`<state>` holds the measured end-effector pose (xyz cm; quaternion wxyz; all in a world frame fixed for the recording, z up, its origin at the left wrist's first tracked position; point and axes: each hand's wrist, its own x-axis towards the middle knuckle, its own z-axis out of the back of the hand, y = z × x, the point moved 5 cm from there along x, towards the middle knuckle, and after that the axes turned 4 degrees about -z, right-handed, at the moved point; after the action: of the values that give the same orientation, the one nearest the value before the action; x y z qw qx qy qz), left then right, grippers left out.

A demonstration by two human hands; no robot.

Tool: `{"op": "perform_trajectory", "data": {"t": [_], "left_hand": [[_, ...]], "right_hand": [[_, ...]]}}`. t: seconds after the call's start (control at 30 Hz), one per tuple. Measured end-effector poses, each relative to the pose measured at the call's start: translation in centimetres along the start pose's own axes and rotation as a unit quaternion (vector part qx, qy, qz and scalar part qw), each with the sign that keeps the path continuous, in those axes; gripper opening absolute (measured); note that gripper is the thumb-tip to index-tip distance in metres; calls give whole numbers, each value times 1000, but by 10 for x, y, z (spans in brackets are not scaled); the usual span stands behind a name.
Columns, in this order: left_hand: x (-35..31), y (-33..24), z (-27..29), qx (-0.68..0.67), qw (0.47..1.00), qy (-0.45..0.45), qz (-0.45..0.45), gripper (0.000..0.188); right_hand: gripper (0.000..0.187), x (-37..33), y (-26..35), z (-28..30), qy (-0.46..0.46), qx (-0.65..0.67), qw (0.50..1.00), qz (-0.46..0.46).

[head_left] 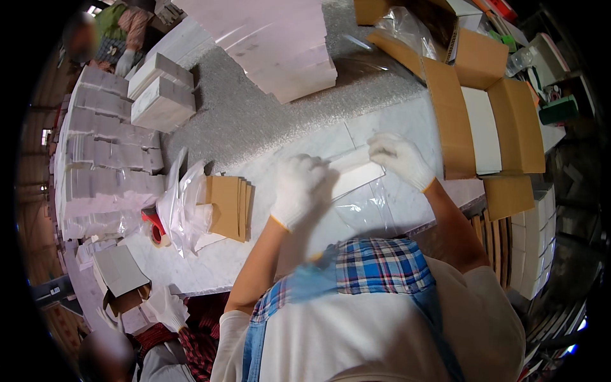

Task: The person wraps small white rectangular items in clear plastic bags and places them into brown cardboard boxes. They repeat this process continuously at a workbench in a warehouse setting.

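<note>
A small white rectangular piece (358,183), flat and box-like, lies on the marble-patterned table (254,270) in front of me. Both my hands wear white knitted gloves. My left hand (298,190) is closed at the piece's left end, with its fingertips curled toward the far edge. At the far right corner my right hand (401,159) pinches what looks like clear film along that edge. A clear plastic bag or sheet (366,207) lies just under and in front of the piece. The exact contact of the left fingertips is hidden.
An open cardboard carton (450,121) stands at right. Tall white stacks (283,48) rise ahead, more (108,146) at left. Brown cardboard pieces (226,207), clear bags (184,204) and a tape roll (154,229) lie left. A co-worker's gloved hand (167,309) holds a box (121,270); another person (121,38) is far left.
</note>
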<state>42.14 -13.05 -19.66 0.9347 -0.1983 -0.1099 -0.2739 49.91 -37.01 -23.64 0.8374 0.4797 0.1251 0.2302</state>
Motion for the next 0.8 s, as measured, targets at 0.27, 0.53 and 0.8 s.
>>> {"op": "perform_trajectory", "data": {"t": [0.27, 0.53, 0.8], "left_hand": [[18, -56, 11, 49, 997, 59, 6, 32], [27, -36, -47, 69, 973, 195, 98, 67], [44, -28, -32, 34, 969, 225, 92, 60]], "right_hand": [[14, -27, -5, -4, 2, -183, 980, 74], [21, -38, -14, -10, 27, -179, 983, 23], [26, -46, -13, -19, -44, -228, 972, 42]]}}
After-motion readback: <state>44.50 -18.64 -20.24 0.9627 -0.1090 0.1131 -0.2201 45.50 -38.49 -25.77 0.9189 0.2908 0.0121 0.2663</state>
